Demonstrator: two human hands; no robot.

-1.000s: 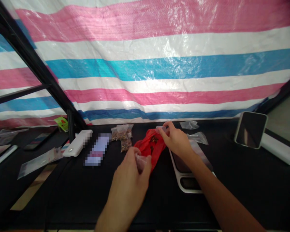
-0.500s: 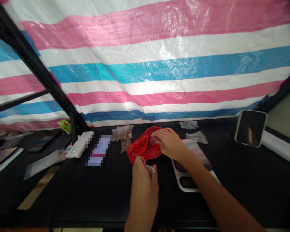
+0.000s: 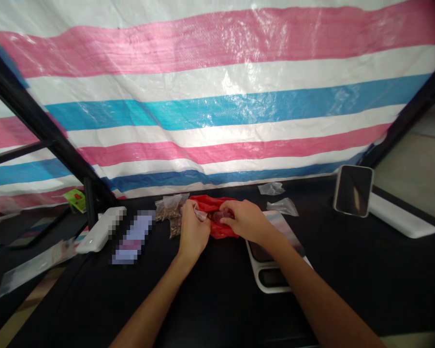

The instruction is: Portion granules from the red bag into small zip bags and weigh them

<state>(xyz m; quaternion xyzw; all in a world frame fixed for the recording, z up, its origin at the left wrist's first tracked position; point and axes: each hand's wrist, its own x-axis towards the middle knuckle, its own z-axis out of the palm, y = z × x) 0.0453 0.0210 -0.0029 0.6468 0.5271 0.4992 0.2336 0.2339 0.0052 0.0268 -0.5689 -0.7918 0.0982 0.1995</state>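
My left hand [image 3: 193, 233] pinches a small clear bag [image 3: 202, 215] by its edge, seemingly to avoid crushing it. My right hand [image 3: 244, 221] grips a clear packet [image 3: 223, 216]. Both work close together above a crumpled red bag [image 3: 224, 231] on the tabletop [image 3: 217, 309], just beside bagged seeds [image 3: 168, 217].

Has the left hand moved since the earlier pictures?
Yes. The left hand has moved forward and now sits beside the small clear bags of seeds, not well in front of them.
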